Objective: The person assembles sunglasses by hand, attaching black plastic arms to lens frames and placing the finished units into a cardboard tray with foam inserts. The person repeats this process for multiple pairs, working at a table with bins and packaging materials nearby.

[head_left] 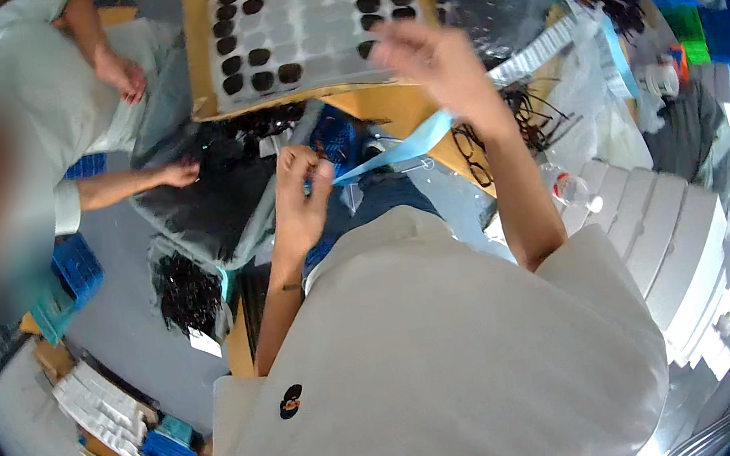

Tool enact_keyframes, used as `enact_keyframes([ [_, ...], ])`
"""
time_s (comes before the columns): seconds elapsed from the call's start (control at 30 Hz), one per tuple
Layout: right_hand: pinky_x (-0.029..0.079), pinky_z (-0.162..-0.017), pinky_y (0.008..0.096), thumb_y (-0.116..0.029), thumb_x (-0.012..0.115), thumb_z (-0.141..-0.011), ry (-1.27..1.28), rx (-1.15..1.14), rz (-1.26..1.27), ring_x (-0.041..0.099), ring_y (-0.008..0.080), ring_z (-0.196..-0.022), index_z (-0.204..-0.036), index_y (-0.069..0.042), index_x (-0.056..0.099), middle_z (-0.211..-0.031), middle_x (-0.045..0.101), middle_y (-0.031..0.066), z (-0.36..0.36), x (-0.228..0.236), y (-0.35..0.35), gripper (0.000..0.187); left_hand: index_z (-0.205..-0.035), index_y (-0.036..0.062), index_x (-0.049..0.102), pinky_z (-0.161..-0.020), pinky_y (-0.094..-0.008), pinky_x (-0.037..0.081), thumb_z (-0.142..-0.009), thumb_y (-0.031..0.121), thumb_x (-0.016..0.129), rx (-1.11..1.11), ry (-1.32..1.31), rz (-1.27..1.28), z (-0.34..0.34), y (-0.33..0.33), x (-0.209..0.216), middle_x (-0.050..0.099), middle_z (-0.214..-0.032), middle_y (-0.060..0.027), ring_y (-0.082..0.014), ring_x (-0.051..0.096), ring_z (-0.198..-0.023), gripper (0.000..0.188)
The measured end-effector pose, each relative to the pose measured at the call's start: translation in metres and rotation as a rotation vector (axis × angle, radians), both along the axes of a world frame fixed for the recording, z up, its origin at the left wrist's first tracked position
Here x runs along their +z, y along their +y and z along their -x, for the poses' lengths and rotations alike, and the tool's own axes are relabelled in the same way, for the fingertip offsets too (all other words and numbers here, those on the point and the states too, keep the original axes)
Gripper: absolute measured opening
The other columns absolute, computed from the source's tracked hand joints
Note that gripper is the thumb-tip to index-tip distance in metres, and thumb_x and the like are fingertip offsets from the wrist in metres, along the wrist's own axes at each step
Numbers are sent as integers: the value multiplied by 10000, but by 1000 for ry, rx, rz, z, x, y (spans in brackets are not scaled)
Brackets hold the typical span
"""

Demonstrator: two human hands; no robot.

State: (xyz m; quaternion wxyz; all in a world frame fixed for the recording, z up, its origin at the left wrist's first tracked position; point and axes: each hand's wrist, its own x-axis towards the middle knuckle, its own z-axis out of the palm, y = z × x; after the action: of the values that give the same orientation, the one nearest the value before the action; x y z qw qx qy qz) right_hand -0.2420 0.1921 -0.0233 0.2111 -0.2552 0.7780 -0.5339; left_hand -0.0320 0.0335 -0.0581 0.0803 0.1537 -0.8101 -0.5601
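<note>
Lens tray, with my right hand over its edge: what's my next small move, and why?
Probably steady the right hand above the tray: it's blurred close beside a dark lens, and I can't tell whether it holds anything.

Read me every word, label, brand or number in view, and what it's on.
I can't read any text here.
White printed strip right of the tray: marks too small to read.
White label by the bag of black items: too blurred.
Dark shirt emblem: orange detail, no readable lettering.
Light blue strip at the left hand: no print visible.
</note>
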Motion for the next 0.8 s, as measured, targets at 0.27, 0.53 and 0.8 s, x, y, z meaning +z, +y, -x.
enact_keyframes([
  [0.27, 490, -735, 455, -90, 644, -800, 7, 448, -471, 643, 361, -831, -1114, -62, 603, -855, 671, 164, -72, 28, 100, 319, -1003, 60, 625, -868, -382, 454, -762, 37, 714, -505, 399, 663, 53, 46, 48, 573, -1061, -113, -311, 547, -1027, 258],
  [0.53, 486, -761, 457, -352, 578, -927, 330, -552, -751, 642, 392, -869, -1129, -58, 619, -923, 663, 224, 2, -77, 229, 359, -1133, 2, 554, -898, -357, 475, -884, 22, 610, -166, 70, 131, 21, 41, -21, 612, -1106, -159, -262, 600, -1019, 257],
  [0.8, 464, -811, 403, -186, 481, -978, 557, -707, -733, 597, 319, -903, -1099, 5, 634, -958, 634, 169, -14, -106, 233, 273, -1020, 17, 631, -804, -337, 507, -905, 57, 583, 454, -303, 99, -60, -134, -192, 680, -950, -117, -241, 651, -892, 131],
])
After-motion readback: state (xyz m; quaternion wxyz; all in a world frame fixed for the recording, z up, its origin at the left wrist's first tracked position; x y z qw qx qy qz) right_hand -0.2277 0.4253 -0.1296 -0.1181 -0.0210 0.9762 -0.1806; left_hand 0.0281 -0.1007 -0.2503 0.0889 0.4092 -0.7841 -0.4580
